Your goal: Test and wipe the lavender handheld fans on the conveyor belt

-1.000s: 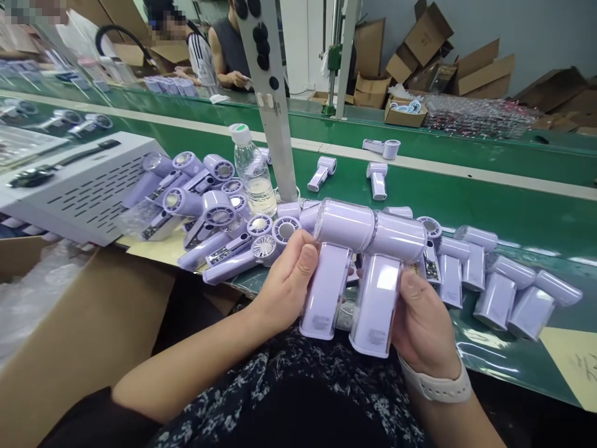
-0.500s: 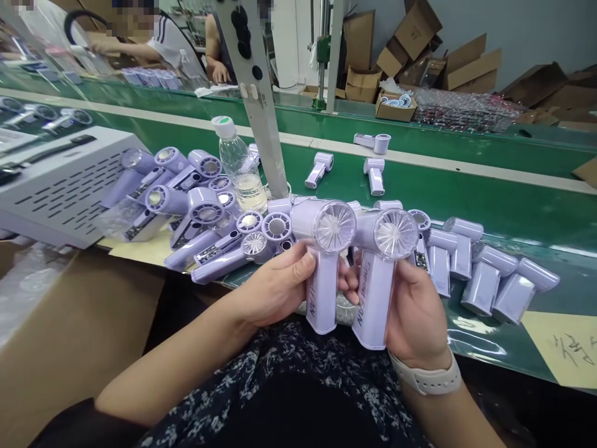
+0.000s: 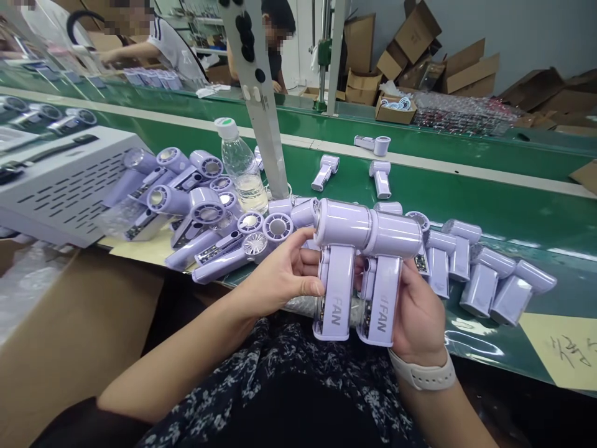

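Note:
Two lilac handheld fans are held upright side by side in front of me, their barrel heads touching and both pointing sideways. My left hand [image 3: 291,277] grips the left fan [image 3: 339,292], thumb at the near side of its handle and fingers behind. Around the right fan [image 3: 382,302] my right hand [image 3: 417,311] is closed, with a white band on its wrist. "FAN" lettering shows on both handles, and circuit parts are visible along their open left sides. Behind my left hand lies a pile of similar fans [image 3: 205,205]; several more fans [image 3: 480,289] lie beyond my right hand.
A clear bottle [image 3: 237,165] stands by a metal post [image 3: 265,106]. Loose fans [image 3: 380,177] rest on the green conveyor [image 3: 420,168]. At left is a slotted metal box [image 3: 69,186]; a yellow paper [image 3: 559,348] lies at right. Co-workers sit across, near cardboard boxes [image 3: 415,31].
Both fans have been turned in my hands, from grilles facing me to barrels seen side-on. My left thumb has shifted lower. Across the line, a co-worker has leaned forward into view.

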Action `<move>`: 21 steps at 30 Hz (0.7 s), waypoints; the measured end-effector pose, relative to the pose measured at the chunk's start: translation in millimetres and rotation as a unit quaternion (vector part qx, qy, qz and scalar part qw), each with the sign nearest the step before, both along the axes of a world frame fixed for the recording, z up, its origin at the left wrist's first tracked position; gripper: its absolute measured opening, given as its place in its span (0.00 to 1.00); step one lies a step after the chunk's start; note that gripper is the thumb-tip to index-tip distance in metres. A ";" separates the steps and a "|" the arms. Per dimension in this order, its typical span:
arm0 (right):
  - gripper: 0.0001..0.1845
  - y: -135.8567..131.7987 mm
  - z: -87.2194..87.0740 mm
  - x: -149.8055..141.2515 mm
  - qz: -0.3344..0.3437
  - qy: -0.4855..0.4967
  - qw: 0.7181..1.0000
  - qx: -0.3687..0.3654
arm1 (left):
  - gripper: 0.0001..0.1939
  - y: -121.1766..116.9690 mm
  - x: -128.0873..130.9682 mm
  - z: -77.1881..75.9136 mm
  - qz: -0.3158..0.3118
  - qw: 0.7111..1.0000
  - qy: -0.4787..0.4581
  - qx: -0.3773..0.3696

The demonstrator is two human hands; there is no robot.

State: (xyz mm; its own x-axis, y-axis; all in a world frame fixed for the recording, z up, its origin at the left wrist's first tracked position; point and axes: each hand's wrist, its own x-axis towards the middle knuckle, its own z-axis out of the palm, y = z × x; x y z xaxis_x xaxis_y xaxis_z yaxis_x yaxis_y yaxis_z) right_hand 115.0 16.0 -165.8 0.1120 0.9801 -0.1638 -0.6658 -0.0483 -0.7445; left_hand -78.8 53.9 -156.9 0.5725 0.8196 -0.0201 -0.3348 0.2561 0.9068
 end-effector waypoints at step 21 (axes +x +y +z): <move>0.33 -19.7 4.0 22.5 0.043 -0.365 0.862 0.350 | 0.11 -2.1 -9.3 3.6 0.150 0.800 0.199 0.546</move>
